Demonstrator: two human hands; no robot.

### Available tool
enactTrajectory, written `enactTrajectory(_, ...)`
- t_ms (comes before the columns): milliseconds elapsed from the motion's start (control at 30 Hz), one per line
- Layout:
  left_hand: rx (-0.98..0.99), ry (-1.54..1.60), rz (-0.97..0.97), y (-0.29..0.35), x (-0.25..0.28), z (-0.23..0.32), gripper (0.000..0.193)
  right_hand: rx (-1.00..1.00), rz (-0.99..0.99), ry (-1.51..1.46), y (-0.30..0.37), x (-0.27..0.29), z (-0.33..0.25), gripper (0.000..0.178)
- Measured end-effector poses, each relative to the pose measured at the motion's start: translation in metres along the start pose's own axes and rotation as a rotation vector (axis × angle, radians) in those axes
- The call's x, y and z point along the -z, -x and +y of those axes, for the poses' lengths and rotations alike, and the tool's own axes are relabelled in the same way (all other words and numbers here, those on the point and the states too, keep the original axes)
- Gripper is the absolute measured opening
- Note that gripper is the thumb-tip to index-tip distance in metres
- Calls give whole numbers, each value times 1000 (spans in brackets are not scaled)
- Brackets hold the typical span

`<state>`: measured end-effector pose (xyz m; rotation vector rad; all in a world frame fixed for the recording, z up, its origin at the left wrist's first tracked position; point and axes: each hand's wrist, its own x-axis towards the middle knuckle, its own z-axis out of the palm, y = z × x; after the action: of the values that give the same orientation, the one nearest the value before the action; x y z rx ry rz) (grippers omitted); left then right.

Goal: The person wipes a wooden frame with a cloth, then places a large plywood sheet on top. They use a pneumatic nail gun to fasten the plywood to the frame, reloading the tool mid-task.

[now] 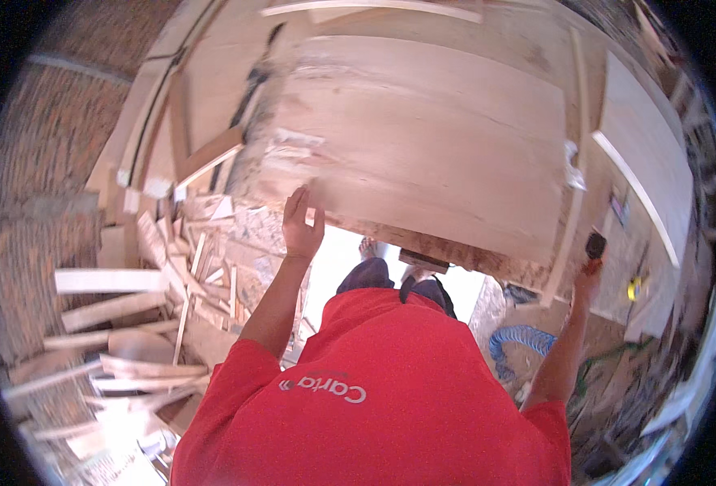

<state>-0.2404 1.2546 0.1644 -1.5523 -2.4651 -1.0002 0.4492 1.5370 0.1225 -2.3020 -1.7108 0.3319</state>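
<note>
A wide, pale plywood sheet lies flat on the workbench in front of me. My left hand is at the sheet's near left corner, fingers stretched out and apart, holding nothing. Its fingertips are at the board's edge; blur hides whether they touch it. Far to the right, my right hand is closed around a small black object, too blurred to name more exactly. That hand is beyond the sheet's right edge, beside a long wooden strip.
Wood offcuts lie heaped on the left. A blue coiled hose hangs at the bench's near right. A white-edged panel and a small yellow item are at the right. Another wooden strip lies along the far side.
</note>
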Motion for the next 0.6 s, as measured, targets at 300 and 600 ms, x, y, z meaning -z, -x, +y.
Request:
enactTrajectory(300,315,-219,54,-25,43,-106,63,250,118,354,52,18,-57,51)
enactTrajectory(600,460,194,-410,-75,45,-167,67,-133,20,-791,291,-71,-218,32)
